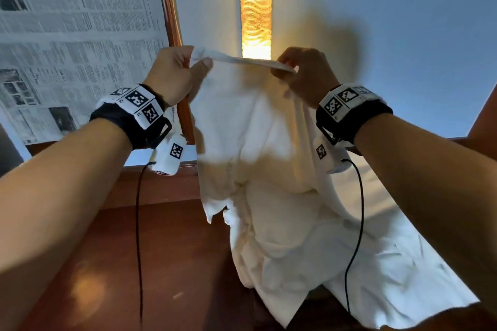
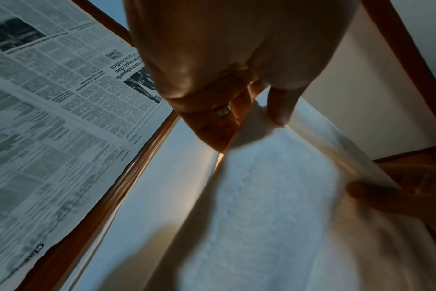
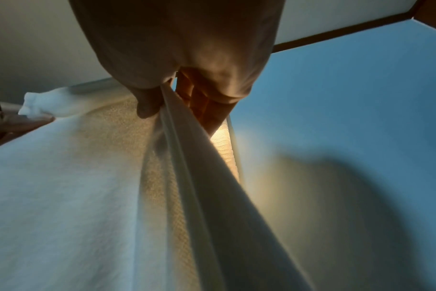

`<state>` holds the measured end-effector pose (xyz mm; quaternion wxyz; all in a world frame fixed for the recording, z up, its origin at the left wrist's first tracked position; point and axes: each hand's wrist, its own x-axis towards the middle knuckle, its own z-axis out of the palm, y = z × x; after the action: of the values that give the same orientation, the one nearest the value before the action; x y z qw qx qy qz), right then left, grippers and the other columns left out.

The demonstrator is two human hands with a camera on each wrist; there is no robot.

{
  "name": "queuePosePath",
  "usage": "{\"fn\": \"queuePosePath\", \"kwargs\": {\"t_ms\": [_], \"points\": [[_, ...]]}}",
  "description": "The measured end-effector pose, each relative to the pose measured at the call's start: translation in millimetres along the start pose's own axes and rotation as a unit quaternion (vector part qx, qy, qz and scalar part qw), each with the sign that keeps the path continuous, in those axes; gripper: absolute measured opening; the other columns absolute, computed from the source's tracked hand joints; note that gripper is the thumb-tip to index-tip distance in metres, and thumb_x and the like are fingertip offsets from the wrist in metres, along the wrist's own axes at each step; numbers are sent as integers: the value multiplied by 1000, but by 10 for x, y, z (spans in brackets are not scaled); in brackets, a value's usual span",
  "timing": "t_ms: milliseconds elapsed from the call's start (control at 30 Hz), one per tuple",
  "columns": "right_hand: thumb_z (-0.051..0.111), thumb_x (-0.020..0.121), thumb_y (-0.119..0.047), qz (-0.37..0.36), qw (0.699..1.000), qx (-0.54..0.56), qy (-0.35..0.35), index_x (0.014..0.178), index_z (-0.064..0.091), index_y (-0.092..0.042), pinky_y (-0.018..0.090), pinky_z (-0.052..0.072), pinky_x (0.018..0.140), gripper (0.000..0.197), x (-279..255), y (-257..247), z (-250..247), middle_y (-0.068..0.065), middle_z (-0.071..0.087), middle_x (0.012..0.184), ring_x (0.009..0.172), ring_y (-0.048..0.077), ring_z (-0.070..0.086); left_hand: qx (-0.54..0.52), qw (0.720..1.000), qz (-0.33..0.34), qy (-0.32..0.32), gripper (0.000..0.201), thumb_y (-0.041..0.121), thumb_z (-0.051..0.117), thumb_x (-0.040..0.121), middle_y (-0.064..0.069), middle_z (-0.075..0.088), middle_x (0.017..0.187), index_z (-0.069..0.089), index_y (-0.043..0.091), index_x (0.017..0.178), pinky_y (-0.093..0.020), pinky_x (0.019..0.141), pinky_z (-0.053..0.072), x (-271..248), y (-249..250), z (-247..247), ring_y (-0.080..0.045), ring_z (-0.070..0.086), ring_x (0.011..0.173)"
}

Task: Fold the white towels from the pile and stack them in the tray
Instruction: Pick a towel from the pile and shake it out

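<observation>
Evidently the work was at its spreading-out stage: the left hand (image 1: 172, 75) pinched one top corner of a white towel (image 1: 242, 126) between thumb and curled fingers, and the right hand (image 1: 306, 75) pinched the hem further along, so the top edge ran taut between them at about chest height while the cloth hung down. Its lower corners dangled against the pile of white towels (image 1: 309, 250) heaped below (the held towel and the pile blurred together there, so where one ended was hard to say). From the right wrist view the cloth bunched into a long crease under the thumb, which suggested the right grip sat short of the true corner; judged from that, a fold made now would likely come out skewed, and a light pinch on terry could slip if the towel were shaken. The hanging end might also snag the pile and drag another towel off. No tray showed in any view, so its place could not be told. The pile lay on a dark reddish wooden surface (image 1: 150, 263) against a pale wall, with a glowing amber light strip (image 1: 256, 5) straight ahead and newspaper sheets (image 1: 67, 43) fixed in a wooden frame to the left.
</observation>
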<state>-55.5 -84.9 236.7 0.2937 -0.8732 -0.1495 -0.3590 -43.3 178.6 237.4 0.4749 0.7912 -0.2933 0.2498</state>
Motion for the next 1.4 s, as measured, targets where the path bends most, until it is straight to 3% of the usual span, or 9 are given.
{"fn": "queuePosePath", "kwargs": {"t_ms": [67,200,433,667,833,1000,1200,1333,1400], "points": [[71,87,-25,-1,1000,20,3,90,74,-12,14,39,60,14,-3,59,-33,0,64,76,66,16,59,1,1000,-11,15,26,28,58,102,-37,64,81,78,18,87,-38,54,45,9,15,105,-39,57,60],[67,90,-27,-23,1000,-19,-6,95,76,-13,23,35,71,17,-38,218,-50,6,69,82,77,17,55,5,999,-32,41,50,33,57,102,-5,58,52,60,-13,82,-24,53,42,13,57,215,-22,50,48],[55,96,-27,18,989,-99,-104,74,61,-16,31,37,69,25,-337,673,119,17,63,78,78,35,58,52,997,-42,46,41,29,58,101,0,58,50,64,-6,80,-20,48,41,-44,242,124,-18,50,45],[57,92,-15,102,979,-143,-103,92,70,-10,38,50,77,14,-671,1231,55,22,70,93,91,41,64,66,989,-79,102,39,24,60,100,4,58,47,63,-12,86,-22,44,42,-78,249,-231,-13,49,40],[62,92,-20,213,966,-129,-63,96,73,-12,39,49,78,14,-817,1473,-87,21,71,98,94,41,64,75,978,-107,163,23,29,63,98,3,67,65,73,12,87,-34,54,57,-314,156,-633,-12,64,54],[57,92,-17,231,973,-11,24,103,71,-8,37,46,79,20,-657,893,112,21,70,104,101,38,64,49,982,-122,137,23,27,58,102,6,70,73,70,20,83,-34,63,58,-623,82,-772,-9,67,67],[51,78,-16,14,996,87,-15,100,74,-10,32,49,87,32,-451,-597,485,9,74,101,97,28,67,-70,994,-80,34,23,24,56,99,4,74,104,76,12,99,-38,80,52,-805,168,-491,-16,67,92],[55,76,-16,-40,996,76,-31,70,61,-18,17,35,58,9,-621,-1254,613,-14,54,60,59,11,52,-95,990,-105,-16,50,37,52,102,-20,74,96,67,-11,101,-50,80,50,-1037,38,-221,-42,68,87],[55,79,-14,-29,998,41,-38,67,51,-20,24,33,58,14,-742,-1376,644,-6,50,60,60,19,47,-115,987,-108,-20,46,38,50,104,-11,74,81,67,-2,89,-42,69,50,-1153,-13,-189,-31,67,72]]}}
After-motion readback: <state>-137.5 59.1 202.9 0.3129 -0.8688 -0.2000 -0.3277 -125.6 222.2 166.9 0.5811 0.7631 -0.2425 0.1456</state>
